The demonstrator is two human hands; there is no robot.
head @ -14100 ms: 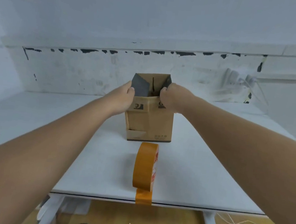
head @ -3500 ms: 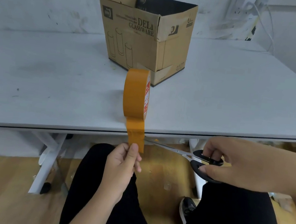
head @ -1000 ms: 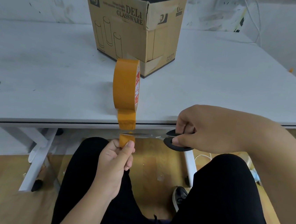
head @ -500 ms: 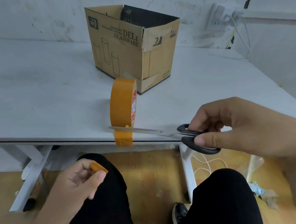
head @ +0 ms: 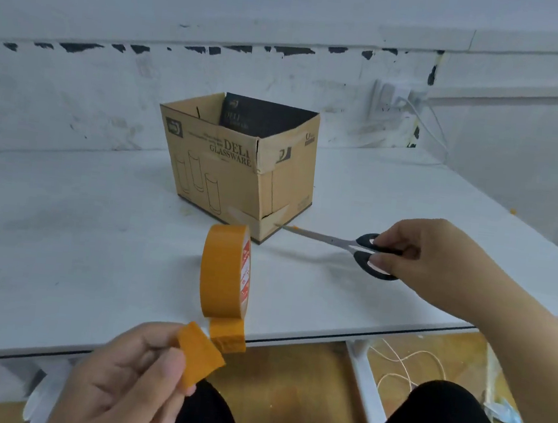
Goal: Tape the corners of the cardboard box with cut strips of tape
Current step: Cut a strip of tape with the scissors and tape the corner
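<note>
An open brown cardboard box [head: 227,168] printed "DELI GLASSWARE" stands on the white table [head: 78,242], one corner turned toward me. An orange tape roll [head: 225,271] stands on edge at the table's front edge, its loose end hanging over the edge. My left hand [head: 126,378] pinches a short cut strip of orange tape [head: 199,354] in front of the table edge. My right hand [head: 427,258] grips black-handled scissors [head: 346,244] over the table, blades closed, tips close to the box's bottom near corner.
A white wall runs behind the table with a socket and cable [head: 396,99] at the back right. Below the table are its white legs [head: 366,386], a wooden floor with loose cord [head: 402,365], and my dark-trousered knees.
The strip was cut off the roll's hanging end. My left hand has risen with it toward the table edge. My right hand has carried the scissors up over the table toward the box.
</note>
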